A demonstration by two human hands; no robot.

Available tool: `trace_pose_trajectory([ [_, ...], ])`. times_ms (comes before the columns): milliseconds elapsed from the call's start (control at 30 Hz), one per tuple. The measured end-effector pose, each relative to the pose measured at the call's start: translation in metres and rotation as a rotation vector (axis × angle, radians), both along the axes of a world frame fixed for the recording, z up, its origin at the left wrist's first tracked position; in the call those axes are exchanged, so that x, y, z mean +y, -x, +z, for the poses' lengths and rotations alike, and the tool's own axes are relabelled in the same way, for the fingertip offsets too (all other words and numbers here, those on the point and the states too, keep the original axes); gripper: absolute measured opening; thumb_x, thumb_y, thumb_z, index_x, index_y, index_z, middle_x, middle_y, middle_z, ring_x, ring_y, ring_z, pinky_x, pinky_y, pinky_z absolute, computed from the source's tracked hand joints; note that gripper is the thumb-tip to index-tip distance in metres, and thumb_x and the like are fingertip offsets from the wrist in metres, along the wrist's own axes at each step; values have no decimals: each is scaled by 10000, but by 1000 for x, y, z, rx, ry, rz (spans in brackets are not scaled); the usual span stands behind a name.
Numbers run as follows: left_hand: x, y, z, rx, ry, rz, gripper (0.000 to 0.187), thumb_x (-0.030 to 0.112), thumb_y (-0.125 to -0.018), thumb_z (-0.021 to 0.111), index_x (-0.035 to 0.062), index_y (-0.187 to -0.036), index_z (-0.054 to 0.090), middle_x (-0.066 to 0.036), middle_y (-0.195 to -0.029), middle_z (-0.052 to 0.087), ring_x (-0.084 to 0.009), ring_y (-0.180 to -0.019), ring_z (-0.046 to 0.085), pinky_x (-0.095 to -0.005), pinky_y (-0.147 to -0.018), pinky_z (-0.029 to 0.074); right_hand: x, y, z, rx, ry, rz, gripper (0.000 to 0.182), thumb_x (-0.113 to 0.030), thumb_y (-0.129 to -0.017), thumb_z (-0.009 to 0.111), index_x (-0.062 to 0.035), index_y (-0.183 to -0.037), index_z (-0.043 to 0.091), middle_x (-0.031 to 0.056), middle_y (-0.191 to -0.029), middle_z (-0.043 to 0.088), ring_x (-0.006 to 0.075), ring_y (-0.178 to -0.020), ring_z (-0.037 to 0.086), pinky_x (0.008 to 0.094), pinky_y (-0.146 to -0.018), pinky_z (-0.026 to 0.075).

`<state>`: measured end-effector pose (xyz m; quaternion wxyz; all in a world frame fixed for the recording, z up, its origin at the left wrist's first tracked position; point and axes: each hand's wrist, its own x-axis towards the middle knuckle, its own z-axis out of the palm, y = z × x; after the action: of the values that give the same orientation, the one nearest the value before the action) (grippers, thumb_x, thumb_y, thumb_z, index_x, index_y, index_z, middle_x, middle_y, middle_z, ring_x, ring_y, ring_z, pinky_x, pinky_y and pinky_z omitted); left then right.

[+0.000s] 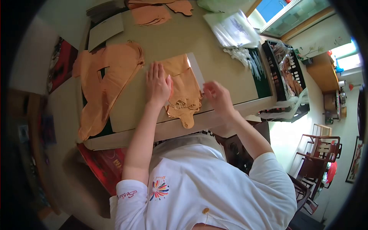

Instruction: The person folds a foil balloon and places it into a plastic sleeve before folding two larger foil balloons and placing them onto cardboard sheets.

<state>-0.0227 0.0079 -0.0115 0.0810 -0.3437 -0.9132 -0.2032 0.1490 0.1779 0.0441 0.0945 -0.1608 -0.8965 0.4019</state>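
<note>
A folded orange-tan garment (180, 86) lies on the table in front of me, with a pale flat board (196, 73) showing along its upper right edge. My left hand (158, 85) rests flat at the garment's left side, fingers stretched out. Just off the garment's right edge is my right hand (217, 96), its fingers curled and close together; whether anything is between them is too small to tell. Gathered, wrinkled fabric and a rounded tab form the garment's near end.
More orange garments (109, 73) lie stacked at the left, others (151, 14) at the back. A grey board (106, 32) is at the back left. Clear plastic bags (239, 32), white strips (256, 65) and a black crate (278, 82) are at the right.
</note>
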Motion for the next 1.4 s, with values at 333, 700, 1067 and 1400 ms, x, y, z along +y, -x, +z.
trace_pose_trajectory([
  [333, 1, 3, 0, 11, -2, 14, 523, 269, -958, 418, -24, -1390, 384, -199, -1481, 353, -326, -1398, 296, -475, -1140, 234, 6, 58, 9, -272, 312, -118, 171, -107, -823, 670, -13, -923, 567, 131, -745, 675, 222, -615, 661, 340, -576, 512],
  [700, 0, 0, 4, 28, 5, 24, 509, 259, -962, 413, -24, -1384, 394, -189, -1491, 339, -318, -1405, 284, -468, -1142, 236, 22, 11, 7, -343, 180, 61, 159, -80, -818, 641, -9, -958, 615, 98, -655, 669, 203, -587, 660, 315, -583, 525],
  [1067, 0, 1, 7, 41, 21, 8, 509, 237, -953, 434, -29, -1385, 390, -197, -1483, 346, -326, -1395, 296, -469, -1139, 244, 14, 57, 25, -334, 285, -188, 329, -174, -832, 649, 12, -1099, 606, 179, -903, 684, 299, -877, 667, 368, -771, 528],
  [1400, -1, 0, 7, 37, 41, 1, 513, 245, -959, 423, -23, -1394, 380, -192, -1492, 336, -321, -1403, 285, -465, -1145, 235, 33, 66, 3, -284, 59, -148, 341, -239, -852, 666, -2, -1093, 617, 178, -998, 667, 285, -941, 645, 376, -790, 514],
])
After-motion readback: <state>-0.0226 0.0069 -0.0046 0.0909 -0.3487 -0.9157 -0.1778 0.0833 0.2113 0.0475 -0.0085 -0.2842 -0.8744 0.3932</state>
